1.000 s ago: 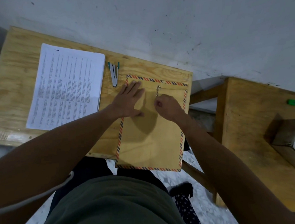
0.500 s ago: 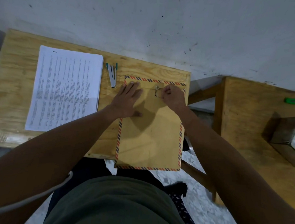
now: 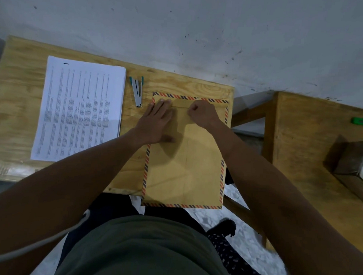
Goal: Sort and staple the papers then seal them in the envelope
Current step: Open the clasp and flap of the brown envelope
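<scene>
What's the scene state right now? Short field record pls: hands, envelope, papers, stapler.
left hand: flat, fingers straight, pressing on the envelope's upper left
right hand: fingers curled at the envelope's top centre; what it pinches is hidden
envelope: brown, striped border, flat on desk, near end overhanging the edge
papers: stack on desk, left of the envelope
stapler: on desk between papers and envelope, untouched
desk: wooden

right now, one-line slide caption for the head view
Left hand flat on the striped-edge envelope, right hand fisted at its flap, stapler beside a paper stack.
</scene>
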